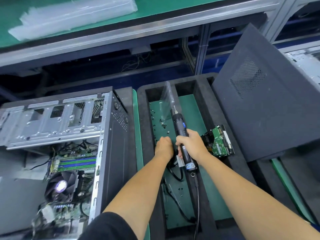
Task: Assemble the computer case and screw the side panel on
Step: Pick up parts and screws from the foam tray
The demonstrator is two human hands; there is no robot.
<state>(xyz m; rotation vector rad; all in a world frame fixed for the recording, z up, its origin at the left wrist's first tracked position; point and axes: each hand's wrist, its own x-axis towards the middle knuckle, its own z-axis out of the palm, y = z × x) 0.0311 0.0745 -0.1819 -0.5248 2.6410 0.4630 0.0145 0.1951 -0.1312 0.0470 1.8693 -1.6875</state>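
An open computer case (110,153) lies on its side at the left, its motherboard and fan (60,186) exposed. The black side panel (263,108) leans tilted at the right. Small black screws (161,122) lie scattered in a foam tray (143,135) on green matting. My right hand (192,144) grips a black electric screwdriver (181,134), bit pointing away. My left hand (163,147) is down in the tray with fingers curled under; what they hold is hidden.
A hard drive (219,141) with a green circuit board lies in the tray right of my right hand. The screwdriver's cable (196,187) trails toward me. Clear plastic bags (72,13) lie on the upper green shelf. Another metal chassis (304,63) sits far right.
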